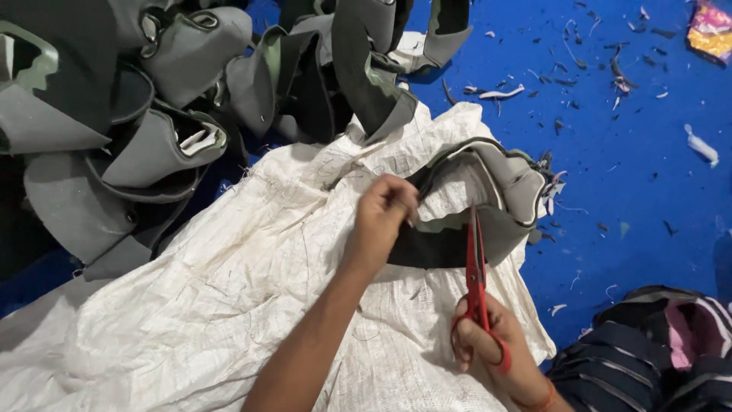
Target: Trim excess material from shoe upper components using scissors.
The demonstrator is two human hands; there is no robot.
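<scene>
My left hand (383, 221) pinches the inner edge of a grey and black shoe upper piece (496, 194) that lies on a white woven sack (229, 290). My right hand (492, 347) grips red-handled scissors (476, 271), whose blades point up against the lower edge of that piece. The blades look nearly closed together. Both hands work over the right part of the sack.
A heap of several grey and black shoe upper pieces (152, 114) fills the upper left. Blue floor (633, 152) at the right is strewn with small offcuts. A striped cloth bundle (656, 343) sits at the lower right, and a colourful wrapper (711, 30) at the top right.
</scene>
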